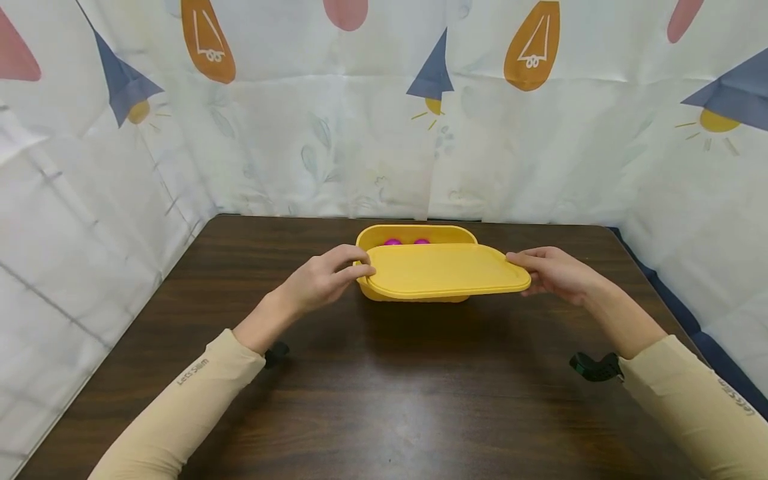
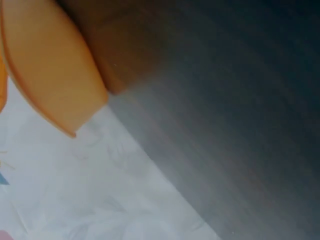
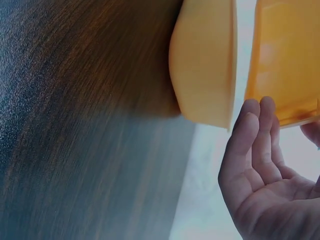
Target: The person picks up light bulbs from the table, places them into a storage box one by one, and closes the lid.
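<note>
A yellow lid [image 1: 444, 270] is held level between both hands, above and in front of a yellow plastic box [image 1: 417, 233]. My left hand [image 1: 324, 277] pinches the lid's left end between thumb and fingers. At the other end, my right hand [image 1: 558, 273] grips the lid's right edge, thumb on top and fingers below. Inside the box, two magenta round things [image 1: 393, 242] show past the lid's far edge; the rest of the contents is hidden. From the right wrist, a gap separates the lid's underside [image 3: 290, 55] from the box wall [image 3: 205, 65].
The box stands on a dark brown wooden table [image 1: 384, 393] near its back edge. A white printed curtain [image 1: 372, 133] hangs behind the table and along both sides. A dark strap end [image 1: 594, 367] hangs by the right wrist, and another dark piece [image 1: 277, 353] by the left.
</note>
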Available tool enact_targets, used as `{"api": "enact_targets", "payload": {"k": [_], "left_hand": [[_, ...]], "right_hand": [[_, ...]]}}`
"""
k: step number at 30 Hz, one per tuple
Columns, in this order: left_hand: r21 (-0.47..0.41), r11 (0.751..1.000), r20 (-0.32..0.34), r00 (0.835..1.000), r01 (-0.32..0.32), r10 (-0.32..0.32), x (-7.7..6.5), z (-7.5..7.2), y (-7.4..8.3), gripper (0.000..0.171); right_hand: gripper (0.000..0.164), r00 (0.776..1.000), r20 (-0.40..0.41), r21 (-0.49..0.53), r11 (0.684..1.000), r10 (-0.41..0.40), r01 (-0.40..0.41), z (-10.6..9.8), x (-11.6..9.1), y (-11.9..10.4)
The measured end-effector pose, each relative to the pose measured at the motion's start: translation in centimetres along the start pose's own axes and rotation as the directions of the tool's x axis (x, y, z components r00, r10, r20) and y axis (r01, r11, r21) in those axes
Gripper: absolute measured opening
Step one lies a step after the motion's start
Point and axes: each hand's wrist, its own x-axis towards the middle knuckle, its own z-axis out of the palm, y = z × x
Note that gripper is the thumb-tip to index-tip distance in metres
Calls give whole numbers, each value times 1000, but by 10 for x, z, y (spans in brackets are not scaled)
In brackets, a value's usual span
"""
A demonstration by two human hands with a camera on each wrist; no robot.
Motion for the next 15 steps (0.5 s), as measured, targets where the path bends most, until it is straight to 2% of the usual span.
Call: {"api": "enact_targets", "payload": {"k": [4,10,15], "left_hand": [[11,1000,28,999,-28,27,-1,-1,-4,34],[69,994,26,996,-88,86,-4,-1,-7,27],[89,990,47,993,-108,104,-9,-1,-9,26]], "right_hand": [[58,1000,15,6,1000,-6,6,-2,0,2],[56,1000,30,47,999,-4,3,-2,2,4],[47,999,36,80,997,-16,13,-1,4,7]]}}
